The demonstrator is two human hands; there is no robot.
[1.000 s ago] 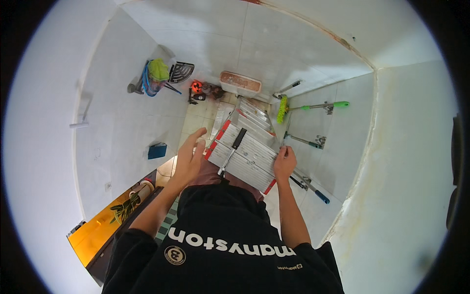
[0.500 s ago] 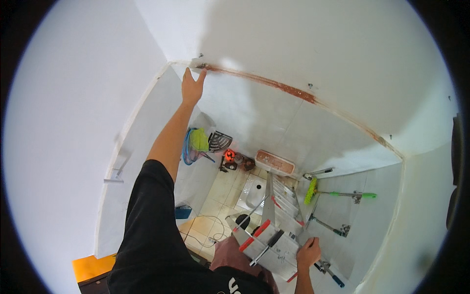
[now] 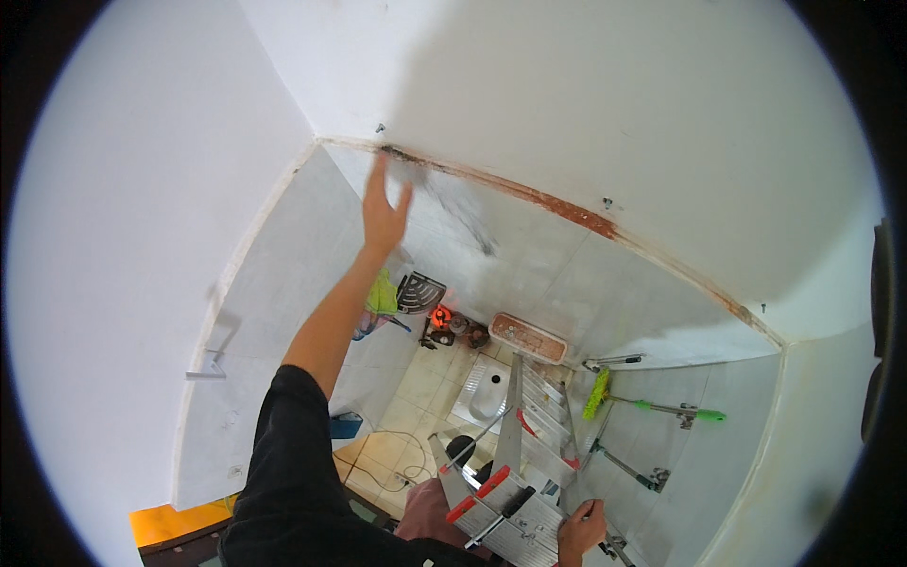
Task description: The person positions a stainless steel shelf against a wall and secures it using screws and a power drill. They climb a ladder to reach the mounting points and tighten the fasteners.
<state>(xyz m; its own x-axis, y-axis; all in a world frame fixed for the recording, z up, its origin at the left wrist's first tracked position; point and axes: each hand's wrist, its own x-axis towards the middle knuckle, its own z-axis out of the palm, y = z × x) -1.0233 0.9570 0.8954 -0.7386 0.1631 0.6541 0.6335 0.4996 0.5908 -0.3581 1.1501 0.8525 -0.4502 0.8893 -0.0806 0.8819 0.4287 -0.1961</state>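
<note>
Left hand point(image 3: 385, 215) unclenched, digits spread near reddish-brown ledge point(image 3: 567, 210), right hand point(image 3: 582, 531) curled beside 1 stepladder point(image 3: 537, 531), grip indeterminable.

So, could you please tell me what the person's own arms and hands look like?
The left arm wears a loose, short black sleeve, with no marking visible. The left hand and right hand wear no gloves, and no watch or bracelet shows. The right sleeve is out of view.
</note>
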